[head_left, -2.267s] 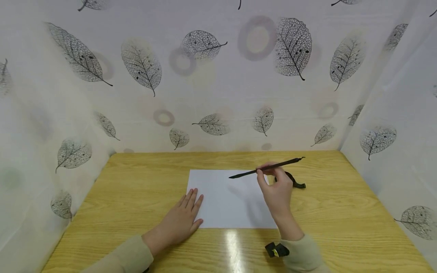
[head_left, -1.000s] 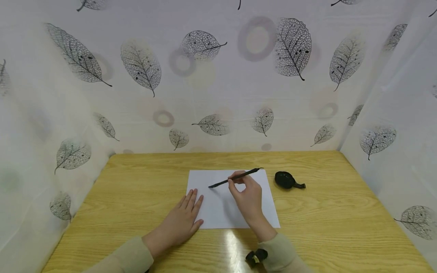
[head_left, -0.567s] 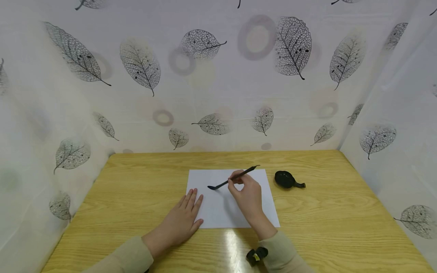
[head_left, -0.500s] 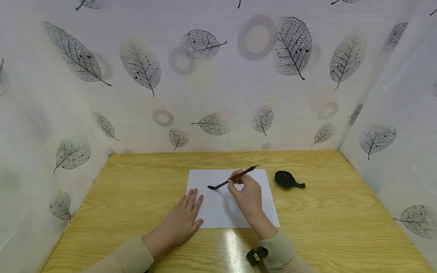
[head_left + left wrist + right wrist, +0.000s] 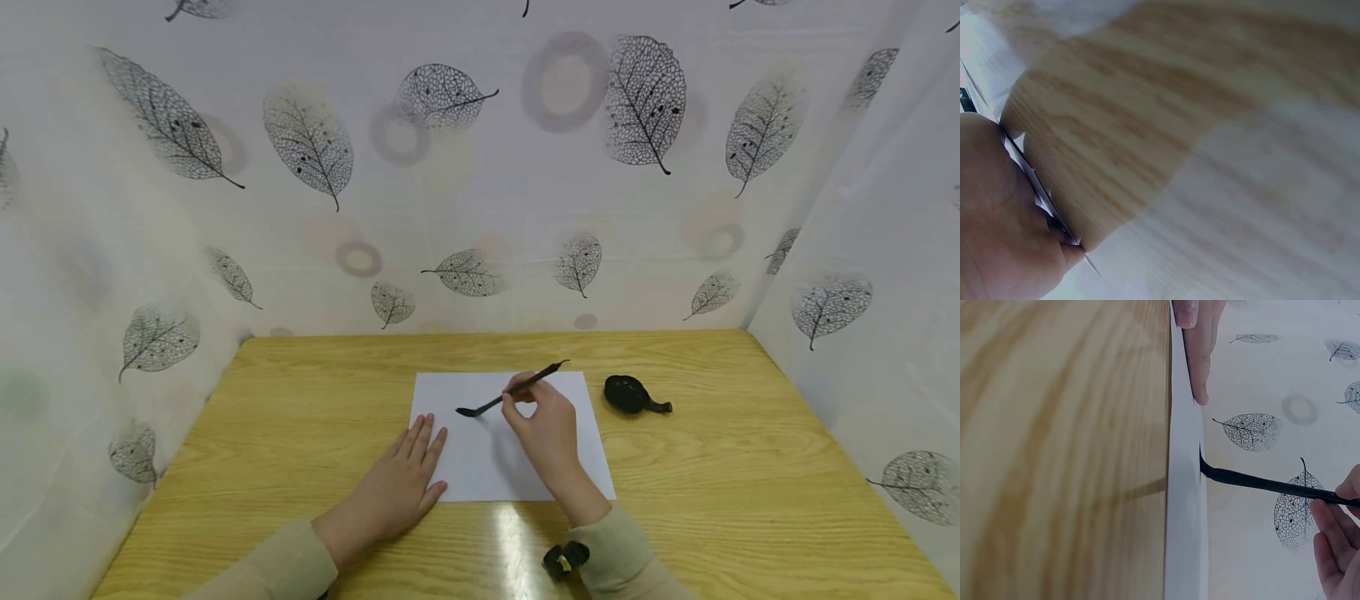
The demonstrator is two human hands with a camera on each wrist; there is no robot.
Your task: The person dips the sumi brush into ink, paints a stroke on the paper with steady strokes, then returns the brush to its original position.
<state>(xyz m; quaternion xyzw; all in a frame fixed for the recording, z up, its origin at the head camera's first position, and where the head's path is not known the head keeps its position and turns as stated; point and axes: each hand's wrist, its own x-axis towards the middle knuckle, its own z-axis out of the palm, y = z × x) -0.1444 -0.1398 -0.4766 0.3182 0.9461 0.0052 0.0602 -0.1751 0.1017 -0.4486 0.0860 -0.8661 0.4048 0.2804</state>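
A dark writing brush (image 5: pixel 491 405) slants over a white sheet of paper (image 5: pixel 480 467), pinched by my right hand (image 5: pixel 550 429) between thumb and fingers. Its black tip lies bent against the sheet, as the right wrist view shows with the brush (image 5: pixel 1260 482) touching the paper (image 5: pixel 1186 531). My left hand (image 5: pixel 401 483) rests flat on the paper's left part, fingers spread. In the left wrist view the palm side of that hand (image 5: pixel 997 219) fills the lower left corner. Any ink mark under the tip is too small to tell.
Right of the paper stands a small black dish with a short handle (image 5: pixel 626 395). Everything lies on a wood-grain table (image 5: pixel 300 400). Leaf-printed white cloth (image 5: pixel 480 183) encloses the back and both sides.
My right hand has carried the brush left and down from beside the black dish onto the paper. Its straight tip is now bent. My left hand has stayed put.
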